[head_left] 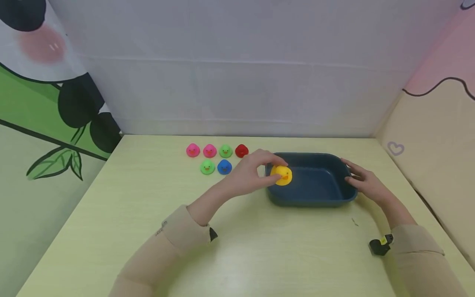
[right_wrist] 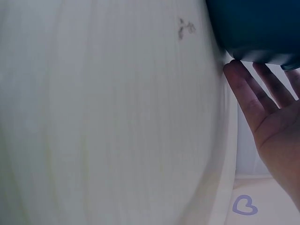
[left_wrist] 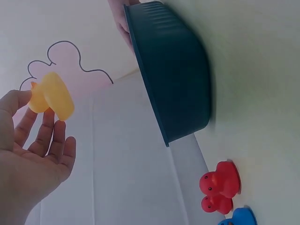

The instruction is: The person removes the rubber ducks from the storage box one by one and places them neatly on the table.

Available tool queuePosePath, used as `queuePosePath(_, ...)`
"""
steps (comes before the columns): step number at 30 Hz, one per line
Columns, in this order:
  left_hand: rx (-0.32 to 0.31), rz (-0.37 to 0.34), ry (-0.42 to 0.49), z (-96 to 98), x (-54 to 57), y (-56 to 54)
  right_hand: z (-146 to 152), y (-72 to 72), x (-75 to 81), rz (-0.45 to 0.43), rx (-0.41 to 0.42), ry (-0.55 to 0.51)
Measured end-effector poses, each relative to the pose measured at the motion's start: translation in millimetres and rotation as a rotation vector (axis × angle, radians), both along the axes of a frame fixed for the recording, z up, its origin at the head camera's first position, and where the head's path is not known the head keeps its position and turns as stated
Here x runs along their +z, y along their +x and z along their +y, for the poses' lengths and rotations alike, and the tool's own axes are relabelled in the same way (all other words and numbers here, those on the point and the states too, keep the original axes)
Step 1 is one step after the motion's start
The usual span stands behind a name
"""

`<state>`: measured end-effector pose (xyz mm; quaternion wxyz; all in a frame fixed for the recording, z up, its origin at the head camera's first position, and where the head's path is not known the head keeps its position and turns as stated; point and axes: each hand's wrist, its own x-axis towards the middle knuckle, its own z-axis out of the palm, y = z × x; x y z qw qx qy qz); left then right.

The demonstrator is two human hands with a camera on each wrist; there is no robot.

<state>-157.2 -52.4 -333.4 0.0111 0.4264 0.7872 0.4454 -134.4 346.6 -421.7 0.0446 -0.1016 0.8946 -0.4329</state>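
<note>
In the head view, my left hand (head_left: 246, 173) pinches a yellow toy duck (head_left: 283, 176) between thumb and fingers. The duck is held above the left end of a dark blue plastic basin (head_left: 309, 203). The left wrist view shows the duck (left_wrist: 57, 96) from behind, up near the fingertips, apart from the basin (left_wrist: 176, 75). At the basin's right end my right hand (head_left: 367, 184) holds the rim, its thumb lapping over the edge. In the right wrist view, the fingers (right_wrist: 248, 101) lie against the basin's outside.
Left of the basin stand several small toy ducks: two pink (head_left: 193, 150), two green (head_left: 207, 167), one red (head_left: 242, 151) and one blue (head_left: 224, 167). A pale wooden table (head_left: 259, 251) carries everything. A white cloth wall (head_left: 241, 90) rises behind, with printed panels at both sides.
</note>
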Motion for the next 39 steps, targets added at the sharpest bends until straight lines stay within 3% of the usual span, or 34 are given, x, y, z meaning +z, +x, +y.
queuePosePath(10,-0.013,0.165,0.096,-39.6,3.3,0.9,0.0,0.6,-0.3,-0.004,-0.002,0.009)
queuePosePath(15,0.011,0.207,0.106,-64.8,6.0,-0.8,-2.5,4.6,2.2,-0.006,0.0,0.004)
queuePosePath(27,0.119,0.139,0.041,-116.5,1.3,-9.8,-3.1,11.6,3.9,0.001,-0.011,0.025)
queuePosePath(39,0.205,0.205,-0.096,-157.2,-17.1,-32.5,-2.5,10.1,3.0,0.009,-0.006,0.026)
